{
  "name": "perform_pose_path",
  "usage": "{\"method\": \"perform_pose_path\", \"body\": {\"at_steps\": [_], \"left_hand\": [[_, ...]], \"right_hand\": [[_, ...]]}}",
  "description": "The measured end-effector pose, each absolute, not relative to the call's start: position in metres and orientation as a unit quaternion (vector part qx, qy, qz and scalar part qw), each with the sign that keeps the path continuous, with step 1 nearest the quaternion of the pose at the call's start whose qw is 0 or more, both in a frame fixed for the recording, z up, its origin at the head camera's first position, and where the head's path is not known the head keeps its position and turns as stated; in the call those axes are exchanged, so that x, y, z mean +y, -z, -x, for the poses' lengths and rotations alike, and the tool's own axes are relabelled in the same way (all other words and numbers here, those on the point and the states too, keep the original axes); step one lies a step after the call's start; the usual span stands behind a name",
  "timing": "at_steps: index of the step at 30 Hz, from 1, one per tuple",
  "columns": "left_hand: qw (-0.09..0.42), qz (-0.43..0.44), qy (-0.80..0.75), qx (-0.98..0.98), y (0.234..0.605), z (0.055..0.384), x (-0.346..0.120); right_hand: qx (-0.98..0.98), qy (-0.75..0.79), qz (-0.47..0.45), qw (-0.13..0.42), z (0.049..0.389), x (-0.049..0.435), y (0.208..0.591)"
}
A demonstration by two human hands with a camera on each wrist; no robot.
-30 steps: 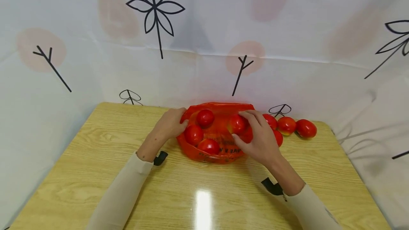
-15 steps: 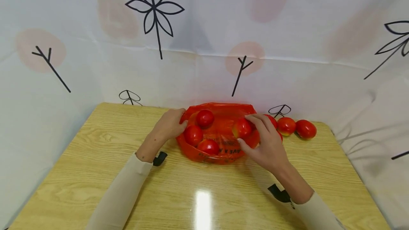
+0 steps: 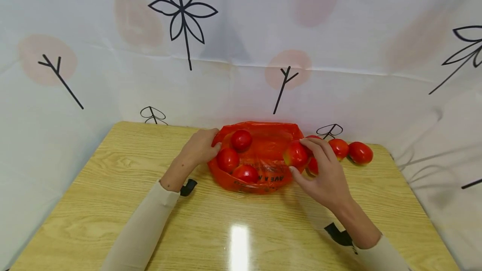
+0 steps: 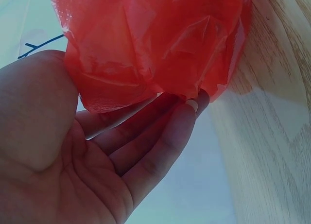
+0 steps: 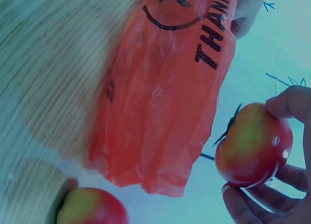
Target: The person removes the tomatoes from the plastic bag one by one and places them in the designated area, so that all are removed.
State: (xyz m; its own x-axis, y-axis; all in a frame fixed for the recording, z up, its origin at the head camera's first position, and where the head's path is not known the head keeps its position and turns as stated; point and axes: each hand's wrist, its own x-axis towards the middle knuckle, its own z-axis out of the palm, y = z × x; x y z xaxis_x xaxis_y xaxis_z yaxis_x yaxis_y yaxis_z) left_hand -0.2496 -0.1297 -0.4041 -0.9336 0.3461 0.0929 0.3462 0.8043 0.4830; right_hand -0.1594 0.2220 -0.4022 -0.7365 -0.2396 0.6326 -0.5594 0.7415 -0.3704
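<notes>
A red plastic bag (image 3: 271, 137) with black print lies mouth up on the table, three tomatoes (image 3: 241, 140) visible inside. My left hand (image 3: 199, 147) pinches its left rim; in the left wrist view the thumb and fingers close on the thin plastic (image 4: 146, 49). My right hand (image 3: 325, 175) holds another tomato (image 3: 296, 154) between thumb and fingers at the bag's right rim. The right wrist view shows this tomato (image 5: 252, 146) beside the bag (image 5: 160, 102), red and yellow with a dark green stem.
More tomatoes (image 3: 360, 153) sit on the wooden table (image 3: 113, 204) to the right of the bag, some partly hidden behind my right hand. A white patterned cloth (image 3: 233, 87) rises behind the table's far edge.
My right hand has moved right with the tomato, from over the bag's inside to its right rim. The left hand and the bag stay nearly still.
</notes>
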Motion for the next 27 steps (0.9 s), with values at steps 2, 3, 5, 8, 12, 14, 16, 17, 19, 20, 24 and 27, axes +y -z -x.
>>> {"method": "perform_pose_path", "body": {"at_steps": [2, 3, 5, 8, 12, 14, 16, 17, 19, 20, 24, 27], "left_hand": [[0.000, 0.183, 0.253, -0.950, 0.404, 0.250, -0.130], [0.001, 0.183, 0.253, -0.950, 0.404, 0.250, -0.130], [0.001, 0.183, 0.252, -0.950, 0.404, 0.250, -0.130], [-0.001, 0.182, 0.253, -0.950, 0.405, 0.250, -0.131], [-0.003, 0.182, 0.253, -0.950, 0.406, 0.250, -0.131], [-0.003, 0.181, 0.253, -0.950, 0.406, 0.250, -0.131], [-0.003, 0.180, 0.254, -0.950, 0.406, 0.250, -0.131], [-0.003, 0.180, 0.254, -0.950, 0.405, 0.250, -0.131], [-0.003, 0.178, 0.254, -0.951, 0.405, 0.250, -0.130], [-0.003, 0.178, 0.254, -0.951, 0.405, 0.250, -0.130], [-0.002, 0.178, 0.253, -0.951, 0.405, 0.250, -0.130], [0.000, 0.181, 0.254, -0.950, 0.405, 0.251, -0.130]], "right_hand": [[-0.887, -0.283, -0.225, 0.287, 0.159, 0.224, 0.402], [-0.886, -0.285, -0.226, 0.288, 0.159, 0.224, 0.401], [-0.884, -0.286, -0.228, 0.291, 0.159, 0.226, 0.401], [-0.883, -0.286, -0.228, 0.295, 0.159, 0.227, 0.399], [-0.885, -0.281, -0.223, 0.298, 0.158, 0.230, 0.399], [-0.885, -0.278, -0.220, 0.301, 0.157, 0.232, 0.399], [-0.885, -0.278, -0.217, 0.304, 0.157, 0.234, 0.399], [-0.884, -0.278, -0.216, 0.306, 0.157, 0.236, 0.399], [-0.884, -0.279, -0.214, 0.308, 0.157, 0.238, 0.399], [-0.884, -0.279, -0.213, 0.308, 0.157, 0.239, 0.399], [-0.888, -0.275, -0.207, 0.306, 0.156, 0.244, 0.400], [-0.893, -0.268, -0.197, 0.303, 0.154, 0.248, 0.401]]}}
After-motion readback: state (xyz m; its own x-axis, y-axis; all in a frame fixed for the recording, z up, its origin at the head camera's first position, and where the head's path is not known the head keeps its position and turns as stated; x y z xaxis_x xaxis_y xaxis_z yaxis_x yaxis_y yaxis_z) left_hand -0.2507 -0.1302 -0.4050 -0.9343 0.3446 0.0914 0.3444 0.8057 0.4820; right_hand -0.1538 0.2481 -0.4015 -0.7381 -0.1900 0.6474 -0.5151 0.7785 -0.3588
